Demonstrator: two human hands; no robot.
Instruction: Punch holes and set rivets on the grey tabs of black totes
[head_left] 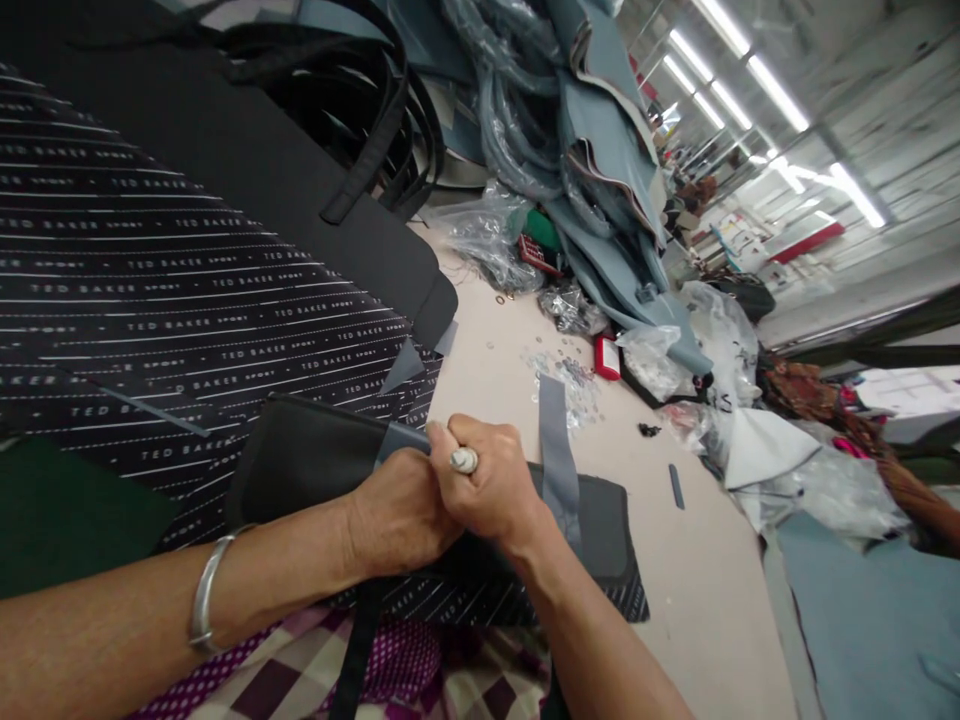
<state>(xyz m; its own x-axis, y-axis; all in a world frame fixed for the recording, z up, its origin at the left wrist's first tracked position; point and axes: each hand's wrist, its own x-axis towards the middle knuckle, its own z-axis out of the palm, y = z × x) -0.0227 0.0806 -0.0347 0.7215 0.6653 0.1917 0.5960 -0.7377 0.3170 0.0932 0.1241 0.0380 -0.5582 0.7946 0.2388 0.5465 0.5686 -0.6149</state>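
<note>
My right hand (491,485) is closed in a fist around a pale, round-ended tool (463,460), held over the dark panel near the table's front edge. Against it, my left hand (409,505) has its fingers curled down onto the black panel (300,455); what its fingertips grip is hidden. A grey-blue strip (397,440) shows just behind my hands on the panel. Another grey strip (555,430) crosses the panel's right part and reaches onto the table. Under the panel lies black fabric (187,320) with white printed lines.
Black straps (375,150) lie coiled at the back. Blue-grey material (600,130) is heaped behind the pale tabletop (705,590). Small rings or discs (574,380), a red box (607,357) and plastic bags (487,235) lie on the table. Green fabric (75,515) is at the left.
</note>
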